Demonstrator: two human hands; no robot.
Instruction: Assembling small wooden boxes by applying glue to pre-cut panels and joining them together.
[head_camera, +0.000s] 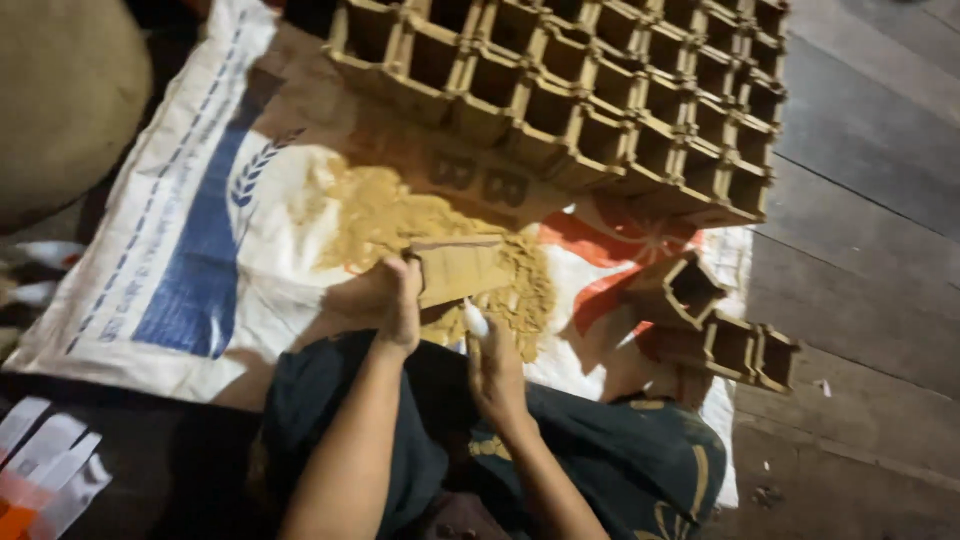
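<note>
Left hand (385, 300) clenches around brown cardboard tube (458, 270), holding it tilted over heap of tan powder (400, 215) near middle of printed sack (190, 250). Right hand (495, 365) sits just beside tube's lower end, fingers pinching small white piece (475, 320). Stacked rows of tubes (600, 90) cover sack's far edge. 3 loose tubes (725, 325) lie at right edge.

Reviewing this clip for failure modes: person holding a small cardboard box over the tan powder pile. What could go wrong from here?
1. The small open cardboard box is tilted in the left hand over the tan powder pile; powder could spill past the printed woven sack onto the wooden floor.
2. The stacked rows of cardboard boxes sit right behind the pile; a bump could topple them.
3. The right hand pinches a small white item; it could drop into the powder.
</note>
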